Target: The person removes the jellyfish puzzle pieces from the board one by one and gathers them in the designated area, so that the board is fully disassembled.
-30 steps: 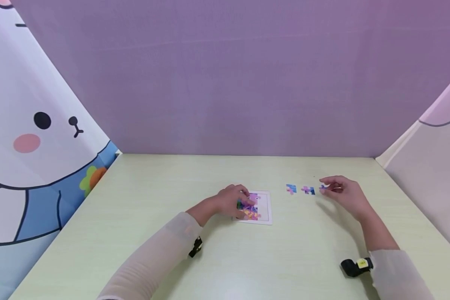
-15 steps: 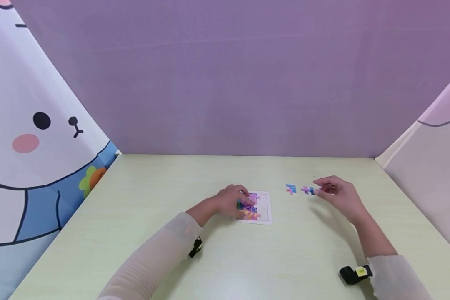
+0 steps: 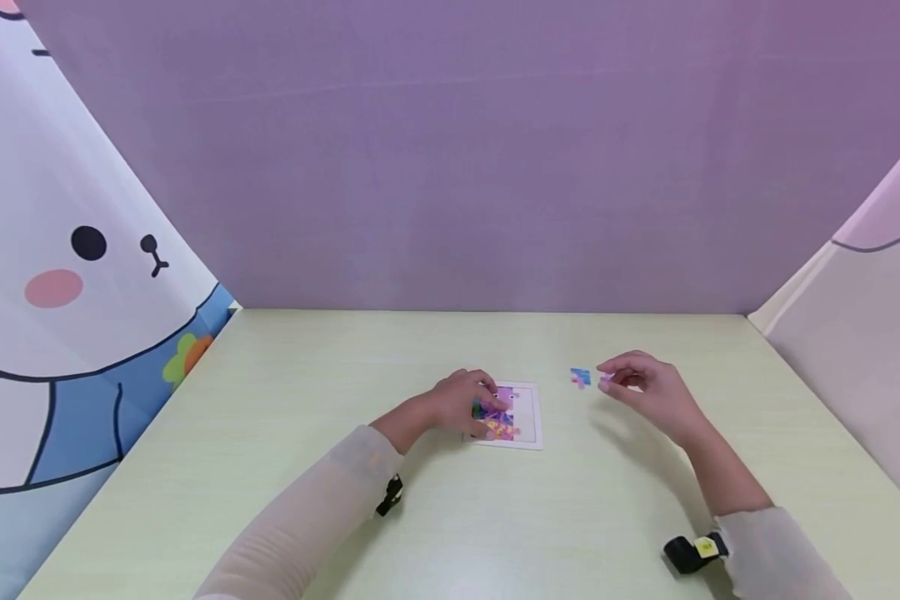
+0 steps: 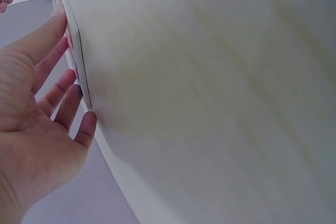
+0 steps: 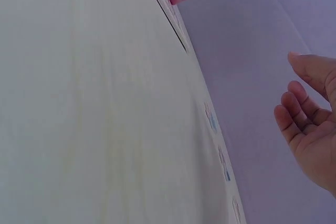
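Observation:
My left hand rests on a small puzzle board with a white border, its fingertips and thumb touching the board. In the left wrist view, the fingertips of the left hand lie along the board's edge. Joined pink, purple and yellow pieces cover part of the board, partly hidden by the hand. My right hand hovers over loose pieces, fingers loosely bent and thumb apart. A blue-and-pink puzzle piece lies left of it. In the right wrist view, a second piece and a third piece lie under the empty hand.
The pale table runs back to a purple cloth wall. A cloth with a cartoon animal hangs on the left, and a light cloth on the right. A black wrist camera sits by the right sleeve.
My right hand has moved left, from over the rightmost loose piece to over the middle one. The left hand and the board have stayed in place.

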The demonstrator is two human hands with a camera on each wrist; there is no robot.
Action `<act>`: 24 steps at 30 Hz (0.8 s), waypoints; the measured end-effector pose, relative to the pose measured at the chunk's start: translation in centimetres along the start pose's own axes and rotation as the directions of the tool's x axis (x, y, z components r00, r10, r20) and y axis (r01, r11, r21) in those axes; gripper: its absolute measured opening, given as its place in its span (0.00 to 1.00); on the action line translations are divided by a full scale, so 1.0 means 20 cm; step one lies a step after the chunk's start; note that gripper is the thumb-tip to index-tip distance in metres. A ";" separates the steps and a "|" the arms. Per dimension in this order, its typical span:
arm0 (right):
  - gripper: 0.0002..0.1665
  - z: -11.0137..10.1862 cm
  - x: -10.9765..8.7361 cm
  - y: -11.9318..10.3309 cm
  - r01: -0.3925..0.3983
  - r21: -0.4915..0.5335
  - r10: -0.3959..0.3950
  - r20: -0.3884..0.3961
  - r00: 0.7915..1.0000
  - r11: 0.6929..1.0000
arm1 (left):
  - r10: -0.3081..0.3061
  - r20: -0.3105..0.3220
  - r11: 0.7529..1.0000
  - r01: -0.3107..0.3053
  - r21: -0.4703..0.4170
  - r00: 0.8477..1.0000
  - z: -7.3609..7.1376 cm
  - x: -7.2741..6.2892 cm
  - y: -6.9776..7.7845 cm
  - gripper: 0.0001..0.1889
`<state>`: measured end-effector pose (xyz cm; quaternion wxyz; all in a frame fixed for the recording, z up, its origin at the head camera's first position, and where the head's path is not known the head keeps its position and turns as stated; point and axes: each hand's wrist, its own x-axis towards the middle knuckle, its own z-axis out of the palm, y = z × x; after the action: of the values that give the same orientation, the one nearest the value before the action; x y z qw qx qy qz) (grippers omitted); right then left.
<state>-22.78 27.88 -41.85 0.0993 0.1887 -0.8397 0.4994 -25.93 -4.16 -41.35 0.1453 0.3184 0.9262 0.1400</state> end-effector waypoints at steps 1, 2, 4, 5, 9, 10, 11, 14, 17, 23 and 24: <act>0.11 0.01 0.00 -0.01 0.004 -0.002 -0.004 0.006 1.000 1.000 | 0.002 0.000 1.000 -0.002 0.000 1.000 0.00 0.00 0.00 0.24; 0.11 0.01 0.01 -0.02 0.008 0.000 -0.008 0.012 1.000 1.000 | 0.002 0.001 1.000 -0.002 -0.002 1.000 0.00 0.00 0.00 0.24; 0.12 0.03 0.02 -0.03 0.012 -0.005 -0.011 0.023 1.000 1.000 | 0.003 0.000 1.000 -0.003 -0.005 1.000 0.00 0.00 0.00 0.24; 0.12 0.03 0.02 -0.04 0.014 -0.009 -0.014 0.029 0.999 1.000 | 0.003 0.000 1.000 -0.003 -0.006 1.000 0.00 0.00 0.00 0.24; 0.13 0.06 0.04 -0.06 0.006 -0.021 -0.005 0.060 0.998 1.000 | 0.004 -0.002 1.000 -0.004 -0.012 1.000 0.00 -0.01 0.00 0.24; 0.13 0.07 0.04 -0.07 0.005 -0.018 -0.004 0.066 0.998 1.000 | 0.004 -0.003 1.000 -0.004 -0.013 1.000 0.00 -0.01 0.00 0.24; 0.13 0.08 0.05 -0.07 0.005 -0.013 -0.004 0.071 0.997 1.000 | 0.003 -0.004 1.000 -0.003 -0.013 1.000 0.00 -0.01 0.00 0.24; 0.12 0.09 0.06 -0.08 0.005 0.002 -0.005 0.079 0.997 1.000 | 0.004 -0.006 1.000 -0.005 -0.014 1.000 0.00 0.00 0.00 0.24; 0.12 0.10 0.07 -0.08 0.011 -0.001 -0.011 0.088 0.996 1.000 | 0.006 -0.009 1.000 -0.006 -0.012 1.000 0.01 0.00 -0.01 0.24; 0.13 0.12 0.11 -0.10 0.029 -0.042 -0.024 0.130 0.991 0.999 | 0.013 -0.014 1.000 -0.013 -0.014 1.000 0.01 0.01 -0.01 0.24; 0.13 0.13 0.11 -0.11 0.029 -0.047 -0.022 0.138 0.990 0.998 | 0.016 -0.017 1.000 -0.016 -0.016 1.000 0.01 0.01 -0.01 0.24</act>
<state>-23.87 24.25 -40.59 0.0523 0.2309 -0.8539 0.4634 -26.18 -4.22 -41.61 0.1391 0.3235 0.9237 0.1511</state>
